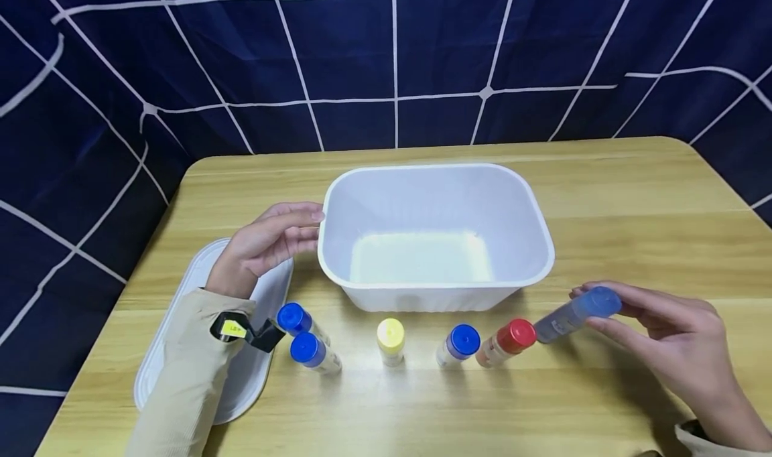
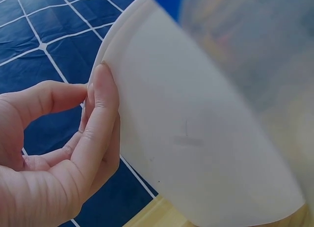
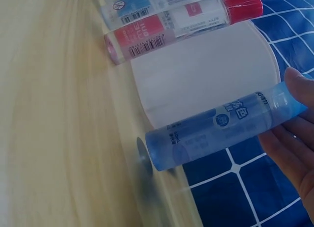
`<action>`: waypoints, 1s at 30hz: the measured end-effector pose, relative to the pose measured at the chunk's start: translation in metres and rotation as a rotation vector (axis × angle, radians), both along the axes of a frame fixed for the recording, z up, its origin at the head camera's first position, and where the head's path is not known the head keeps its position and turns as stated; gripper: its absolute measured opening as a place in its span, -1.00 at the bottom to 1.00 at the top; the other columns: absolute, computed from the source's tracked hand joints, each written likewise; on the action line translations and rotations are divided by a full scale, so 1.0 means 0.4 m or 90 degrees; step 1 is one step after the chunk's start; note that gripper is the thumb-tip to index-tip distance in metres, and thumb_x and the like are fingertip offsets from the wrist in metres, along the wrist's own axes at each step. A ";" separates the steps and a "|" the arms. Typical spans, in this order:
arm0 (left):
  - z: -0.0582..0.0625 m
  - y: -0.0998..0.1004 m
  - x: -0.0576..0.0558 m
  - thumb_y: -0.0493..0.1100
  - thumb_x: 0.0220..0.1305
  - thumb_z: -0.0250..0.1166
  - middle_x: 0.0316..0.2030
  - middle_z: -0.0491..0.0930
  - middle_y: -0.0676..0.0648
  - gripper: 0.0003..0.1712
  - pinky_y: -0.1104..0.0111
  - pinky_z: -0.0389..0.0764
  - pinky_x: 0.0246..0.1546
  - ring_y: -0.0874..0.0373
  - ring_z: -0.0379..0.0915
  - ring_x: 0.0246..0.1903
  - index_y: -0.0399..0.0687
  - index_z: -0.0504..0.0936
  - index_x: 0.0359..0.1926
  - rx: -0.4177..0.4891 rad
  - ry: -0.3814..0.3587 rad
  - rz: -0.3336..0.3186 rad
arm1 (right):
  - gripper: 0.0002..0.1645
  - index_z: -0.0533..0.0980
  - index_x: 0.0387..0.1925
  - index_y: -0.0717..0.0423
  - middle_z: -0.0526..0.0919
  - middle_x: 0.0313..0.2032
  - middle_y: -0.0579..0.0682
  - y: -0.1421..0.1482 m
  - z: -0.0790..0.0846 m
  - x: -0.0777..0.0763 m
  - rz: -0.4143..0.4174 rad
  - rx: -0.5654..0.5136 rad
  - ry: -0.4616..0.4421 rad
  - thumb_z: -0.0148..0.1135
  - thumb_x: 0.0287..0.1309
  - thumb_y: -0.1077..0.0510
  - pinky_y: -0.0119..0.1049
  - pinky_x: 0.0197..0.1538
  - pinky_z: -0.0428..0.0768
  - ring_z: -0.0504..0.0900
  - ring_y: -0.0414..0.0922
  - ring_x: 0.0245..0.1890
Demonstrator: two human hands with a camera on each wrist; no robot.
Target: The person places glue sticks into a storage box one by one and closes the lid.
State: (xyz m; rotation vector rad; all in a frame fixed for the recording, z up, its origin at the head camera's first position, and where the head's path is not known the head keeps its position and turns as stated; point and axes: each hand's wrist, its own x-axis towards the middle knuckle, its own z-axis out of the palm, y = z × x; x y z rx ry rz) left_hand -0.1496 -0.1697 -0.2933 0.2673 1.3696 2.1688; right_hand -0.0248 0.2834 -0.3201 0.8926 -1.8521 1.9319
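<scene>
A white plastic tub point(image 1: 434, 296) stands open-topped on the table. My left hand point(image 1: 271, 239) pinches its left rim; the left wrist view shows fingertips point(image 2: 104, 79) against the outer wall point(image 2: 196, 133). By its cap end, my right hand point(image 1: 675, 330) grips a slim translucent blue bottle point(image 1: 567, 319), tilted, its base close over the wood in the right wrist view. Left of it stands a red-capped bottle point(image 1: 508, 343), then a blue-capped bottle point(image 1: 460, 345) and a yellow-capped one point(image 1: 391, 341). Two more blue-capped bottles point(image 1: 316, 353) stand close together nearer my left forearm.
Under my left forearm lies a white oval-ended lid or tray point(image 1: 241, 397), partly covered by the sleeve. A black wrist strap point(image 1: 262, 336) juts out close to the left pair of bottles. A dark blue cloth point(image 1: 350, 55) with white lines hangs behind the wooden table point(image 1: 651, 196).
</scene>
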 end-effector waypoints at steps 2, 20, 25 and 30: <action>0.001 0.000 -0.003 -0.37 0.38 0.11 -0.10 0.64 -0.12 -0.77 0.33 0.68 -0.14 0.08 0.64 -0.16 -0.17 0.71 -0.16 -0.011 0.007 0.003 | -0.56 0.41 -0.21 0.83 0.65 -0.18 0.41 0.003 0.000 -0.002 -0.005 0.001 -0.011 0.30 -0.26 0.74 -0.37 0.08 0.58 0.68 0.03 -0.07; 0.013 0.000 -0.004 -0.40 0.37 0.05 -0.16 0.65 -0.15 -0.75 0.31 0.68 -0.14 0.09 0.67 -0.23 -0.20 0.67 -0.15 -0.049 0.008 -0.017 | -0.54 0.44 -0.23 0.81 0.68 -0.19 0.32 -0.006 0.122 -0.056 -0.070 0.062 -0.011 0.37 -0.29 0.70 -0.42 0.03 0.60 0.70 -0.02 -0.13; 0.014 0.001 -0.003 -0.41 0.37 0.04 -0.18 0.66 -0.13 -0.73 0.31 0.68 -0.15 0.10 0.67 -0.23 -0.18 0.67 -0.16 -0.054 0.001 -0.015 | -0.52 0.46 -0.18 0.76 0.68 -0.18 0.31 0.001 0.136 -0.063 -0.135 0.133 -0.027 0.32 -0.30 0.75 -0.46 -0.01 0.61 0.70 -0.05 -0.13; 0.014 0.001 -0.002 -0.41 0.37 0.03 -0.16 0.67 -0.14 -0.73 0.32 0.68 -0.15 0.10 0.67 -0.22 -0.18 0.67 -0.15 -0.059 -0.004 -0.011 | -0.51 0.51 -0.16 0.68 0.70 -0.15 0.22 0.007 0.142 -0.066 -0.211 0.223 -0.014 0.34 -0.31 0.73 -0.53 -0.07 0.61 0.70 -0.13 -0.14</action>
